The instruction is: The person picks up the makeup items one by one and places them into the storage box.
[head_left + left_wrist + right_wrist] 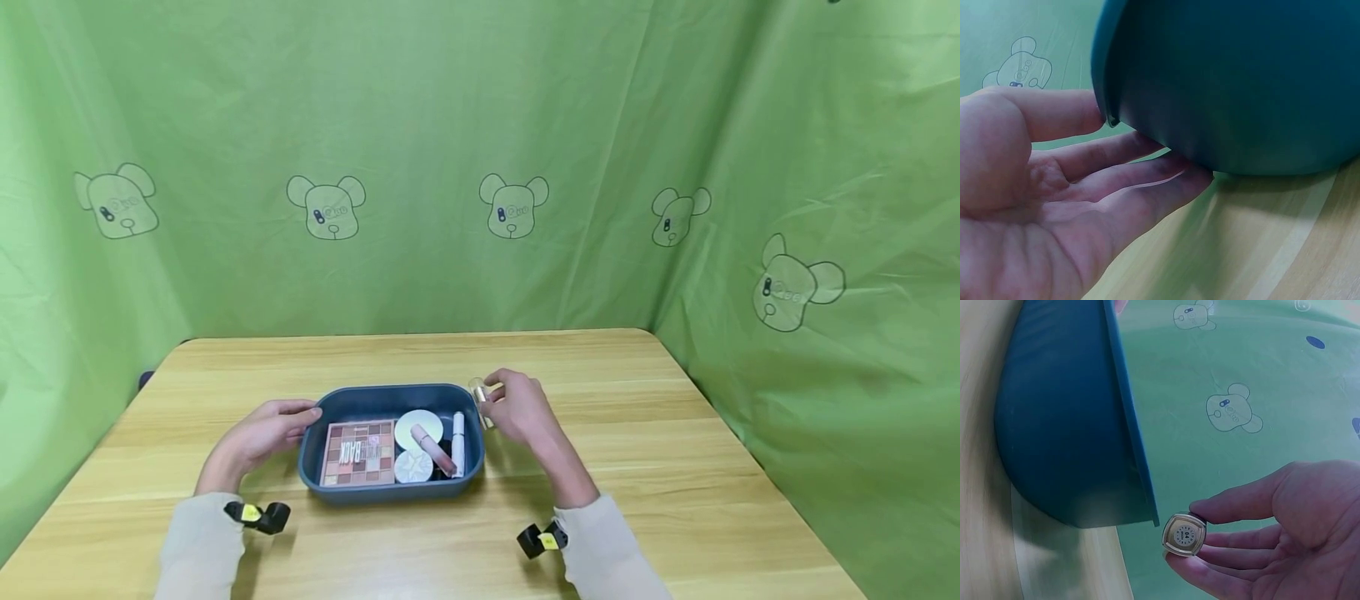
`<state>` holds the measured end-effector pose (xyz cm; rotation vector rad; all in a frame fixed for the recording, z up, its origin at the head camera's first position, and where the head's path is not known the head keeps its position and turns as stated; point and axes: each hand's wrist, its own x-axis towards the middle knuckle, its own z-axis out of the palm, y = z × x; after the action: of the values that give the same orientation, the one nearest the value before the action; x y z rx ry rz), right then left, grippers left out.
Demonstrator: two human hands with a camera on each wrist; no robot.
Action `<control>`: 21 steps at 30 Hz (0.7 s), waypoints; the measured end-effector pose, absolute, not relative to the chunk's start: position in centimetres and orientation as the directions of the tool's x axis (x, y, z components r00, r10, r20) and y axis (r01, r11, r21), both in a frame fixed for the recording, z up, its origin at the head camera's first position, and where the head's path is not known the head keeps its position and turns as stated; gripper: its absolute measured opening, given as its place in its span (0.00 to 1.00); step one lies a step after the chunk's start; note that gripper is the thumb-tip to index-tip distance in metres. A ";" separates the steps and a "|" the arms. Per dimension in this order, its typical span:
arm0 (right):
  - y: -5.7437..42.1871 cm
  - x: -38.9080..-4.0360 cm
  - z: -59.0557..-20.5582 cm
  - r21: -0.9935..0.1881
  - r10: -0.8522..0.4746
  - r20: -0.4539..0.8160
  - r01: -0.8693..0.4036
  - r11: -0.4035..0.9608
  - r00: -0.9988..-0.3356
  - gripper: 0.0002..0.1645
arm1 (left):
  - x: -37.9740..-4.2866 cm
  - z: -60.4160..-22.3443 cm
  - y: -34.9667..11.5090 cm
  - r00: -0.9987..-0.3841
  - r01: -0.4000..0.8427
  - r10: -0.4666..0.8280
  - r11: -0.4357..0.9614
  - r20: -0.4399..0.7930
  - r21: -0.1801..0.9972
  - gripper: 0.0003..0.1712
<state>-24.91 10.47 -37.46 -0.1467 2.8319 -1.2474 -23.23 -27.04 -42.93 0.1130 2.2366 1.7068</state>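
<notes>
A dark blue oblong bin (390, 497) stands on the table with cosmetics inside. My left hand (264, 433) holds its left end, thumb at the rim and the other fingers against the outer wall. Just off the right end, my right hand (519, 408) pinches a lipstick (1184, 535) between thumb and fingers. A clear cap and a gold-toned base marked 04 show on the lipstick. In the bin, an eyeshadow palette (352, 454) fills the left side. To its right lie two round white compacts, a pink lip gloss tube (427, 443) leaning over them, and a slim white tube (458, 442).
The wooden table (420, 550) has rounded far corners. Green curtains (420, 275) with bear-head drawings hang behind it and along its sides. A small dark object (146, 379) shows beyond the table's left edge.
</notes>
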 end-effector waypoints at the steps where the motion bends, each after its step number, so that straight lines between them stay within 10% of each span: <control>1: 10.4 -24.9 -37.4 -0.734 -0.107 -0.003 -0.070 0.675 -0.994 0.25 | -23.2 -42.9 -27.0 -0.944 -0.131 0.258 0.282 -0.206 0.951 0.35; 21: 8.9 -23.9 -37.4 -0.729 -0.176 0.020 -0.135 0.671 -0.984 0.21 | -23.3 -43.1 -27.0 -0.945 -0.137 0.250 0.287 -0.213 0.948 0.34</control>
<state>-23.88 8.92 -37.42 -0.2637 2.8241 -1.2254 -23.30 -27.04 -43.13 0.1019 2.2416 1.7002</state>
